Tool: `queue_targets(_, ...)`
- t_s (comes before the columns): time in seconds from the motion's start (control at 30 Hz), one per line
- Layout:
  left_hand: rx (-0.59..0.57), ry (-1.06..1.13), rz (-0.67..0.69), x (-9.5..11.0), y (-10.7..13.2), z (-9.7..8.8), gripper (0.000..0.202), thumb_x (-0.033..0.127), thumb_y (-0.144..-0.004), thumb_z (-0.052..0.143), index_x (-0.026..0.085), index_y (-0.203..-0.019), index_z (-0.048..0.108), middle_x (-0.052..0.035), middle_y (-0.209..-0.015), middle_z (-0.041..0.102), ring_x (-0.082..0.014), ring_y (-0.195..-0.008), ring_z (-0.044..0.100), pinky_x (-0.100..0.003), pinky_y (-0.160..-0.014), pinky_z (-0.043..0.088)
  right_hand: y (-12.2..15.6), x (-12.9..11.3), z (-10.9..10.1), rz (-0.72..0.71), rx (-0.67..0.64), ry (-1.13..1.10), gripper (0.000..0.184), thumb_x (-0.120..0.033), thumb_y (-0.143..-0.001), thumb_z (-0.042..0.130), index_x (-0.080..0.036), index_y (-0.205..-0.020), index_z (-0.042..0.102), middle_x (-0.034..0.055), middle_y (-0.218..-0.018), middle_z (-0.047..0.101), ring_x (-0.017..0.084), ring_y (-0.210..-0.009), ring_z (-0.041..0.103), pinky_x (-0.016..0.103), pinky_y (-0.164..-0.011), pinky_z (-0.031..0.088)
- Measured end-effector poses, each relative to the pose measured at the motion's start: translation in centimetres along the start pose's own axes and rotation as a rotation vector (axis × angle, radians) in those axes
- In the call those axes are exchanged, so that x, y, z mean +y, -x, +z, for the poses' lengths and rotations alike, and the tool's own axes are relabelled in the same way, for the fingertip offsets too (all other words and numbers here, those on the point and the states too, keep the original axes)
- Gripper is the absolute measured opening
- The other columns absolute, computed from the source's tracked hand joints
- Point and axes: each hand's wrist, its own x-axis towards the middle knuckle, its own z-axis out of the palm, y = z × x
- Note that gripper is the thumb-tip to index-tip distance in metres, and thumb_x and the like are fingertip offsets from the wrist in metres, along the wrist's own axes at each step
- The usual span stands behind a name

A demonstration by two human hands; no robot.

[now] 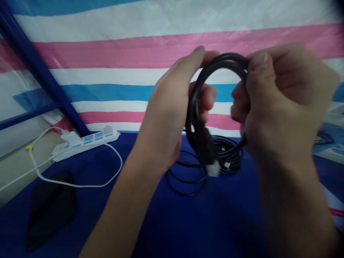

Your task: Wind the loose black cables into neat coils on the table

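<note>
Both my hands hold a black cable (215, 64) raised above the blue table, bent into a loop. My left hand (172, 111) grips the loop's left side, thumb and fingers closed round it. My right hand (276, 100) pinches the loop's right side at the top. The cable's black plug with a pale metal tip (208, 152) hangs down from the loop between my hands. More of the black cable lies in loose coils (204, 165) on the table (172, 222) below.
A white power strip (86, 141) with a white charger and white cord (80, 182) lies at the back left. A black phone (51, 208) lies flat at the front left. A striped pink, white and blue sheet (107, 53) hangs behind.
</note>
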Motion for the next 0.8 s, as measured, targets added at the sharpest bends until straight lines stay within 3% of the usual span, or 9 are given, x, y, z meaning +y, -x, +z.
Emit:
queue_targets(0.1,0.006,-0.382,0.096,-0.1,-0.2,-1.0,0.031,0.037,-0.086,0.042,0.014,-0.087,0.062,-0.0004,-0.068,0.057,-0.0027,-0.05,0.053,-0.013,-0.047,0.04,-0.1,0.0,-0.8,-0.095,-0.122,0.135,0.027,-0.036,-0.091,0.042,-0.014,-0.086,0.056,0.0002,-0.061,0.047,0.0,-0.051,0.038,0.018,-0.051,0.026)
queue_targets(0.23,0.094,-0.678,0.169,-0.3,-0.2,-1.0,0.027,0.026,-0.085,0.045,0.011,-0.07,0.061,0.0012,-0.059,0.051,0.0046,-0.042,0.038,-0.004,-0.042,0.022,0.3,-1.1,-0.8,-0.128,-0.32,0.268,0.029,-0.038,-0.092,0.04,-0.015,-0.082,0.054,-0.0003,-0.064,0.049,0.001,-0.057,0.038,0.019,-0.056,0.027)
queue_targets(0.33,0.025,-0.596,0.048,-0.1,-0.1,-1.0,0.023,0.025,-0.085,0.043,0.012,-0.072,0.058,0.0044,-0.051,0.038,0.0056,-0.038,0.031,-0.003,-0.041,0.021,0.2,-2.0,-0.9,-0.032,-0.405,0.194,0.031,-0.039,-0.092,0.039,-0.015,-0.079,0.052,-0.001,-0.064,0.048,0.0,-0.055,0.037,0.017,-0.056,0.03)
queue_targets(0.43,-0.041,-0.364,-0.128,0.6,-0.1,-1.0,0.016,0.025,-0.084,0.044,0.015,-0.077,0.054,0.0065,-0.05,0.027,0.0061,-0.034,0.024,-0.005,-0.041,0.023,-0.1,-2.6,-1.3,0.028,-0.405,0.137,0.03,-0.041,-0.091,0.039,-0.016,-0.08,0.051,-0.0004,-0.065,0.048,0.0,-0.054,0.04,0.017,-0.054,0.033)
queue_targets(0.53,0.081,-0.173,-0.082,1.1,-0.2,-1.1,0.007,0.023,-0.081,0.05,0.018,-0.076,0.048,0.0071,-0.049,0.024,0.0027,-0.033,0.018,-0.008,-0.033,0.016,-0.1,-3.1,-1.4,0.068,-0.362,0.144,0.029,-0.041,-0.092,0.037,-0.017,-0.084,0.052,0.0004,-0.064,0.047,0.001,-0.054,0.042,0.016,-0.05,0.034)
queue_targets(0.63,0.172,-0.071,0.025,1.3,-0.3,-1.2,0.015,0.024,-0.078,0.056,0.02,-0.071,0.043,0.007,-0.049,0.02,0.0002,-0.034,0.014,-0.013,-0.029,0.012,0.2,-3.7,-0.9,0.107,-0.312,-0.014,0.029,-0.039,-0.092,0.036,-0.017,-0.082,0.052,0.0011,-0.062,0.044,0.002,-0.048,0.041,0.018,-0.041,0.031)
queue_targets(0.73,0.133,-0.065,0.023,1.1,-0.3,-1.3,0.021,0.026,-0.077,0.058,0.02,-0.067,0.041,0.0061,-0.051,0.02,0.0003,-0.036,0.015,-0.014,-0.03,0.012,0.2,-3.8,-0.6,0.18,-0.268,-0.285,0.023,-0.036,-0.089,0.044,-0.016,-0.077,0.05,-0.0006,-0.057,0.036,0.004,-0.039,0.036,0.022,-0.031,0.027)
queue_targets(0.8,0.075,-0.13,0.01,1.0,-0.2,-1.3,0.014,0.026,-0.079,0.055,0.02,-0.071,0.045,0.0058,-0.051,0.022,0.0004,-0.034,0.018,-0.012,-0.031,0.013,0.1,-3.7,-0.9,0.244,-0.294,-0.355,0.02,-0.035,-0.086,0.049,-0.017,-0.076,0.05,-0.0022,-0.052,0.033,0.004,-0.035,0.033,0.022,-0.027,0.024)
